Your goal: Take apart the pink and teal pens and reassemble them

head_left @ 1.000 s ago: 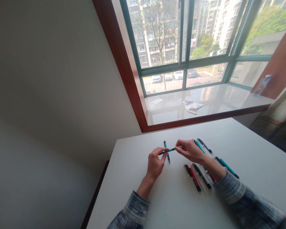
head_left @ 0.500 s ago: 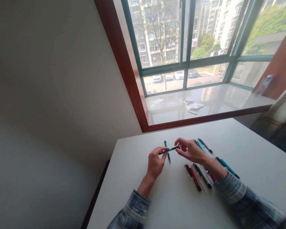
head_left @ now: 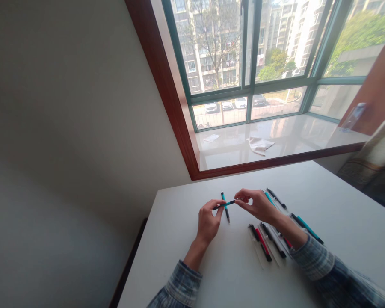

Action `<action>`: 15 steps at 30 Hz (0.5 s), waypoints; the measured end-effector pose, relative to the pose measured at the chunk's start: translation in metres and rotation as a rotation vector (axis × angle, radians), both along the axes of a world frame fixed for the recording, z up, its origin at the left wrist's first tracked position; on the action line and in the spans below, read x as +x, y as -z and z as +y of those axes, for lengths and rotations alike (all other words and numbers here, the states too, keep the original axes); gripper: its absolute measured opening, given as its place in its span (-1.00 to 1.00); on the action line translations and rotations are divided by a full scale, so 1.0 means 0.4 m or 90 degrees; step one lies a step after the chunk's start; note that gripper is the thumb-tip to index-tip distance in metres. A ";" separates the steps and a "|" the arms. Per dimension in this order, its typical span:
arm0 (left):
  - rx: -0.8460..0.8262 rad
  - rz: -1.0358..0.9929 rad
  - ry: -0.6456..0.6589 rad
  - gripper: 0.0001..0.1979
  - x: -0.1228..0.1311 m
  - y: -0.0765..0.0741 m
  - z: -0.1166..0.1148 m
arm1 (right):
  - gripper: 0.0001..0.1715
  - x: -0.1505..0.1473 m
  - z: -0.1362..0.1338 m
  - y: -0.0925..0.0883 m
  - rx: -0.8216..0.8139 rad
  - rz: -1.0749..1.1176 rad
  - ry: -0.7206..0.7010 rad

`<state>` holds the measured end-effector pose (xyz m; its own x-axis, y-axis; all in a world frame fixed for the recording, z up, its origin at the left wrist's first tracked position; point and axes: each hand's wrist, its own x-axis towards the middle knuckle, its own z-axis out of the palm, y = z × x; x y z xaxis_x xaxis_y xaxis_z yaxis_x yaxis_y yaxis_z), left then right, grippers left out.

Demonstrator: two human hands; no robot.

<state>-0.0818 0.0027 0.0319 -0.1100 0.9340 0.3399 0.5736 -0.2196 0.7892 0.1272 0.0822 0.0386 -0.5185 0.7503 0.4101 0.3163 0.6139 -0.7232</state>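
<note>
My left hand (head_left: 209,220) pinches a teal-and-black pen (head_left: 227,204) by its left part, holding it nearly level above the table. At the pen's other end, the thumb and fingers of my right hand (head_left: 255,204) are closed on its silvery tip. Under the held pen, a second teal-and-black pen (head_left: 226,210) lies on the white table (head_left: 176,239). Below my right forearm lie a red-and-black pen barrel (head_left: 263,244), a black one (head_left: 274,241) and thin clear refills (head_left: 257,252).
Right of my forearm lie a teal-and-black pen part (head_left: 309,229) and a black pen part (head_left: 276,198). Behind the table is a windowsill (head_left: 224,154) with a crumpled cloth (head_left: 259,145), a paper (head_left: 211,138) and a clear bottle (head_left: 354,117). A wall (head_left: 83,128) stands at the left.
The fingers of my right hand have closed in on the pen's tip; they were more spread before. My left hand has barely moved. The view has tilted slightly.
</note>
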 end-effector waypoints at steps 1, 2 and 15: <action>-0.001 0.000 0.000 -0.76 0.001 -0.001 0.000 | -0.80 0.001 -0.001 -0.003 -0.020 0.022 -0.015; -0.002 0.000 0.001 -0.76 0.001 -0.001 0.000 | -0.78 0.002 -0.002 -0.006 -0.050 0.046 -0.037; 0.075 -0.024 -0.155 -0.71 -0.038 0.007 0.012 | -0.46 0.012 0.015 -0.033 -0.303 0.258 -0.107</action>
<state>-0.0970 0.0074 0.0291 -0.3409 0.8330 0.4358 0.5913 -0.1704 0.7883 0.1319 0.0881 0.0519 -0.5188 0.8202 0.2410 -0.1123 0.2141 -0.9703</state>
